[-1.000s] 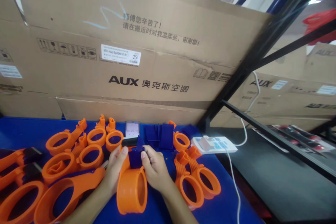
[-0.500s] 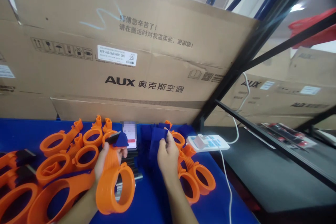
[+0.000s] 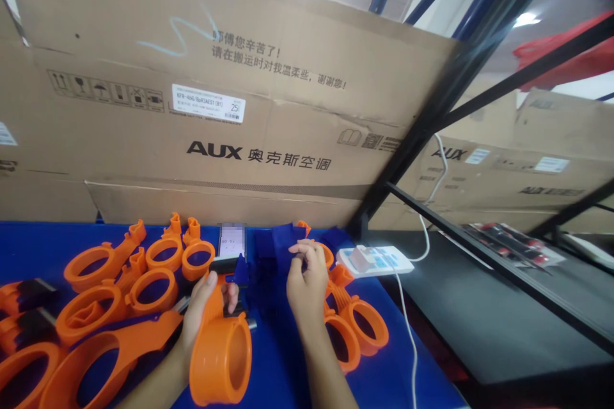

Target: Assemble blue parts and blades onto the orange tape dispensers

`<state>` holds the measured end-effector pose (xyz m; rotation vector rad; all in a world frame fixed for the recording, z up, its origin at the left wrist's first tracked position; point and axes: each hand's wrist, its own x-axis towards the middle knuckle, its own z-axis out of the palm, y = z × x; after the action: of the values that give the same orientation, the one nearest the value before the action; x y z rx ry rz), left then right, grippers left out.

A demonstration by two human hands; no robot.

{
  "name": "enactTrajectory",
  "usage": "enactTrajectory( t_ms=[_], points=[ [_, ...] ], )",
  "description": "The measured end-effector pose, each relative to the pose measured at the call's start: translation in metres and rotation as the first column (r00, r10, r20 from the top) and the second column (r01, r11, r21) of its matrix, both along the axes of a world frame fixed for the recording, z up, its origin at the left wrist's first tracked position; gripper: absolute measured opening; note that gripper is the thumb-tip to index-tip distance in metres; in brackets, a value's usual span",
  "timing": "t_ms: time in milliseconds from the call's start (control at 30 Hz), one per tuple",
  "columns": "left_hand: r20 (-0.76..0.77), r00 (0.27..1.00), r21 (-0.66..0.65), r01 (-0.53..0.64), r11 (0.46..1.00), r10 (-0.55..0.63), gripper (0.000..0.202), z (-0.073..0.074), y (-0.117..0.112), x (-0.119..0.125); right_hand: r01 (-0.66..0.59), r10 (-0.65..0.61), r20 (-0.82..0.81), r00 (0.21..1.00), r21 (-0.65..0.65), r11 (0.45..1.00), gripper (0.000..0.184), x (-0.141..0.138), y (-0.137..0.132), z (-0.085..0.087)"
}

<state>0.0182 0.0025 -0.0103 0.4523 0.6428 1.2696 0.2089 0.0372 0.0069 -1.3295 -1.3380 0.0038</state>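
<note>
My left hand (image 3: 204, 310) is wrapped round the handle of an orange tape dispenser (image 3: 218, 358), its large ring hanging toward me. A black strip (image 3: 225, 265) and a small blue flap (image 3: 240, 271) sit at the dispenser's upper end. My right hand (image 3: 307, 275) is at a cluster of dark blue pieces (image 3: 284, 243), its fingers bent and somewhat apart. Nothing held shows between them; whether the fingertips touch the blue pieces I cannot tell.
Several orange dispensers (image 3: 153, 291) crowd the left of the blue table, more (image 3: 367, 326) lie at the right. A phone (image 3: 232, 240) and a white power strip (image 3: 377, 261) with a cable stand behind. A large carton (image 3: 268, 108) and a black rack post (image 3: 407, 140) border the back.
The dispenser in my left hand has shifted slightly right and down, and its ring has turned. My right hand's fingers have loosened from the blue piece they were pinching. The view has shifted a little.
</note>
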Motion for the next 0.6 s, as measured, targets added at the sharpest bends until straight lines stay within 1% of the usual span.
enactTrajectory(
  t_ms=[67, 133, 233, 367, 433, 500, 600],
  points=[
    [-0.007, 1.0, -0.002, 0.004, 1.0, -0.004, 0.045, 0.001, 0.001, 0.0, 0.017, -0.016, -0.028, 0.999, 0.048, 0.999, 0.019, 0.001, -0.001, 0.003],
    [-0.012, 1.0, 0.006, 0.007, 1.0, -0.007, 0.044, 0.003, 0.001, 0.0, 0.022, -0.017, -0.073, 0.997, 0.061, 0.998, 0.016, 0.002, -0.002, 0.005],
    [-0.014, 1.0, 0.001, 0.004, 1.0, -0.004, 0.044, 0.003, 0.001, 0.0, 0.022, -0.011, -0.152, 0.988, 0.071, 0.997, 0.018, 0.003, -0.003, 0.006],
    [-0.016, 1.0, -0.019, -0.011, 1.0, 0.011, 0.04, 0.002, 0.0, 0.001, 0.086, -0.06, -0.198, 0.978, 0.125, 0.988, 0.014, 0.003, -0.003, 0.002],
    [-0.019, 1.0, -0.03, -0.019, 0.999, 0.018, 0.039, 0.002, 0.0, 0.002, 0.046, -0.028, -0.186, 0.982, 0.094, 0.995, 0.011, 0.0, -0.002, -0.001],
    [-0.026, 0.999, -0.027, -0.027, 0.999, 0.027, 0.039, 0.001, 0.0, 0.003, -0.054, 0.058, -0.148, 0.987, 0.03, 0.998, 0.011, -0.005, 0.0, -0.005],
    [-0.036, 0.999, 0.0, -0.026, 1.0, 0.026, 0.04, 0.001, 0.0, 0.003, -0.192, 0.19, -0.038, 0.981, -0.058, 0.98, 0.026, -0.012, 0.002, -0.01]
  ],
)
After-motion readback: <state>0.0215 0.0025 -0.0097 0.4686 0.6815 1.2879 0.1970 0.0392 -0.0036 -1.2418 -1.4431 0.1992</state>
